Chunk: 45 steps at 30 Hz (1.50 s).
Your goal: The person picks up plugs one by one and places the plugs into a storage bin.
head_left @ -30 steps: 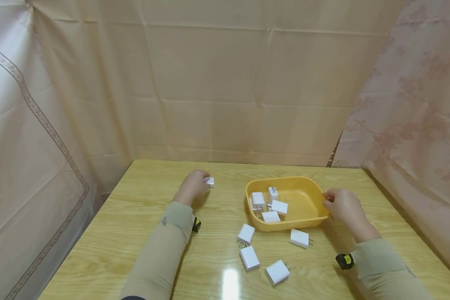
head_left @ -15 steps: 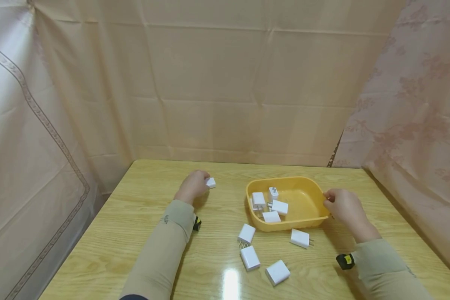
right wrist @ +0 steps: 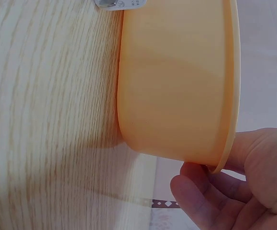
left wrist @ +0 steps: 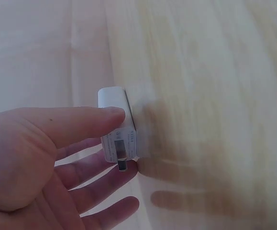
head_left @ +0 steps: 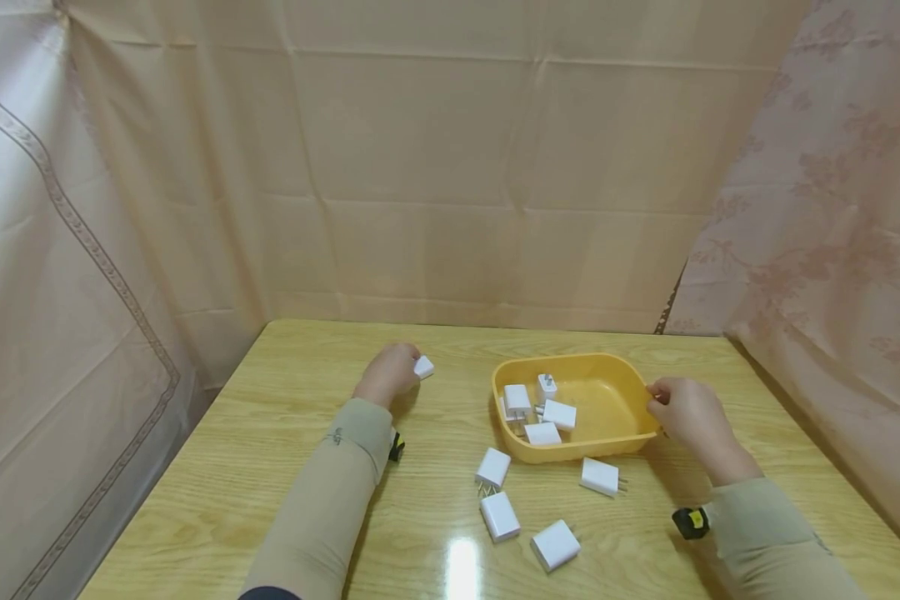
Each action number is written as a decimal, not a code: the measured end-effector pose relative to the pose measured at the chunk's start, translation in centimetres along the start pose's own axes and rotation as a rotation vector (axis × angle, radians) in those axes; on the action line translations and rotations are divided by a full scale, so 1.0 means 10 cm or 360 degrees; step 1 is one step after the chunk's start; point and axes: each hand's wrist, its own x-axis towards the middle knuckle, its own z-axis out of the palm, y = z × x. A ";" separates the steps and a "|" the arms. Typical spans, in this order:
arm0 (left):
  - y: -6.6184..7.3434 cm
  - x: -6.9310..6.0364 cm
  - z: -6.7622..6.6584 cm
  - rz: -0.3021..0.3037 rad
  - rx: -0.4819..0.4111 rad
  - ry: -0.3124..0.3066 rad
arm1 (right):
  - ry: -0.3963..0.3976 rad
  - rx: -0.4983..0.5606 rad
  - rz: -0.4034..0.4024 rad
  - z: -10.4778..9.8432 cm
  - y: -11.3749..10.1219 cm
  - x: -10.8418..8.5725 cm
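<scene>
My left hand (head_left: 388, 375) pinches a white plug-in charger (head_left: 424, 367) at the back of the table, left of the yellow plastic basket (head_left: 570, 452). In the left wrist view, thumb and fingers hold that charger (left wrist: 111, 97) on edge near the wood, its metal prong side facing the camera. My right hand (head_left: 693, 421) grips the basket's right end by the rim. The right wrist view has the thumb inside the rim and curled fingers (right wrist: 195, 191) beneath it. Inside the basket, several white chargers (head_left: 559, 415) lie heaped toward the left.
In front of the basket, several loose chargers lie on the wooden table (head_left: 217, 483): one (head_left: 600, 477) by its front wall, two (head_left: 499, 517) end to end, and another (head_left: 555, 545) nearer me. Draped cloth (head_left: 457, 183) hangs behind the table and at both sides.
The charger in my left hand has turned slightly, and that hand has shifted a little to the right. My right hand and the basket have stayed put.
</scene>
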 end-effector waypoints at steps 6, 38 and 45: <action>0.01 0.00 0.01 0.0000 0.0021 0.0001 | 0.0002 0.0005 -0.0005 0.00 0.00 0.00; 0.07 -0.03 -0.07 0.0052 -0.0087 0.0057 | -0.0051 0.0001 0.0046 -0.03 -0.04 -0.01; 0.16 -0.08 -0.13 0.0105 -0.0136 0.0094 | -0.0044 -0.0004 0.0038 -0.02 -0.03 -0.01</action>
